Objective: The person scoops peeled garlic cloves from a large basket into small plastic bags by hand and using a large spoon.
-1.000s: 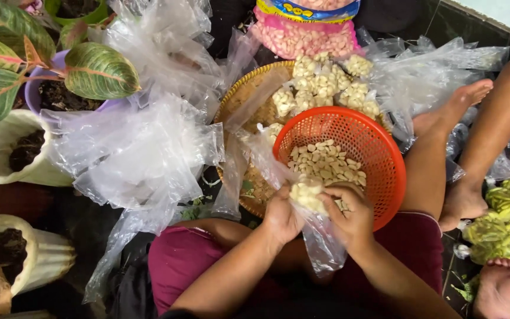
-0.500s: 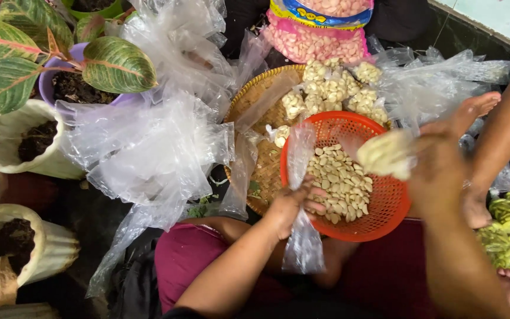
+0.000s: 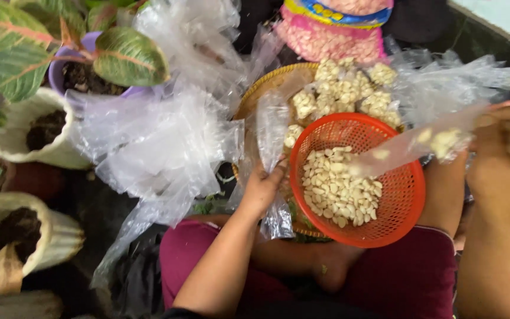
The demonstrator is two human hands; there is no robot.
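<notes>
An orange plastic basket (image 3: 410, 208) holds a heap of peeled garlic cloves (image 3: 336, 188) and rests over my lap. My left hand (image 3: 262, 190) is at the basket's left rim, gripping an empty clear plastic bag (image 3: 271, 131) that stands up from my fingers. My right hand (image 3: 505, 149) is raised at the far right, closed on a clear bag of garlic cloves (image 3: 441, 142). That bag is blurred, and its plastic stretches back toward the basket.
Behind the basket, a woven tray (image 3: 262, 87) carries several filled garlic bags (image 3: 345, 88). A pink mesh sack (image 3: 325, 40) lies at the top. A pile of loose clear bags (image 3: 160, 142) lies left of the tray. Potted plants (image 3: 42, 127) line the left side.
Both hands were together on a bag over the basket. My right hand has since swung up and to the right with the garlic bag. My left hand now holds an empty bag by the rim.
</notes>
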